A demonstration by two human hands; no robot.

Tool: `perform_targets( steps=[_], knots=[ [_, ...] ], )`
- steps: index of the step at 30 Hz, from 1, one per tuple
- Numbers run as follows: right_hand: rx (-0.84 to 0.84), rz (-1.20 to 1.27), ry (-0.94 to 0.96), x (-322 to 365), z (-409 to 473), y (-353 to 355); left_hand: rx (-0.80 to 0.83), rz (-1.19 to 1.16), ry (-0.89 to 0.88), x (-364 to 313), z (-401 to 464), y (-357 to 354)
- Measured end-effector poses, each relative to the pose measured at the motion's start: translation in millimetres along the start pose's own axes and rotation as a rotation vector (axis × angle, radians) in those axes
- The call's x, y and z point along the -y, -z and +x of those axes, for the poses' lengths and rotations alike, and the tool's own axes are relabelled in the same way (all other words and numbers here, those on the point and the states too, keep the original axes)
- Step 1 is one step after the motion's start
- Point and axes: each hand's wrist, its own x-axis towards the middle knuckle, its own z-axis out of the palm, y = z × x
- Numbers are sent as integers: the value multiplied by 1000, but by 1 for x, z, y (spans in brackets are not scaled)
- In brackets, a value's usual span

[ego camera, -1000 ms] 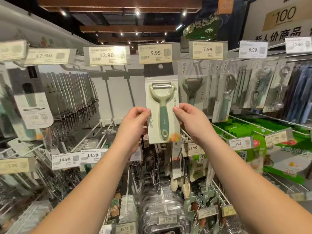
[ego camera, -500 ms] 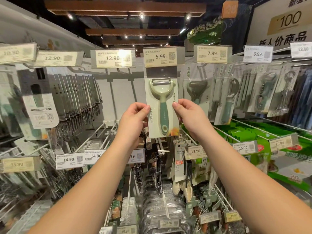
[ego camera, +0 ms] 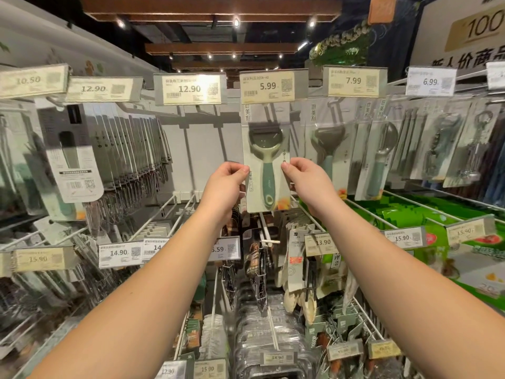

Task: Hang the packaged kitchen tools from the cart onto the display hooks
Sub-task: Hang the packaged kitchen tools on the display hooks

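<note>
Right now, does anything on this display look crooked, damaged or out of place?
Nothing stands out. The peeler package hangs straight under the 5.99 price tag, pinched at its side edges by the left hand and right hand. The neighbouring peeler packs also hang in line.

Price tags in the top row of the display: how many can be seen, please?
7. From left: 10.50, 12.90, 12.90, 5.99, 7.99, 6.99, and one cut off at the right edge. More may lie outside the view.
</note>
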Motion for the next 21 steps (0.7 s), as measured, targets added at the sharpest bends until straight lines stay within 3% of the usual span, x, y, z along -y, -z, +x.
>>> perform_targets(
  steps=[21],
  knots=[
    [-28, -55, -30, 8, -31, 4, -91, 114, -2, 5, -20, 21]
  ],
)
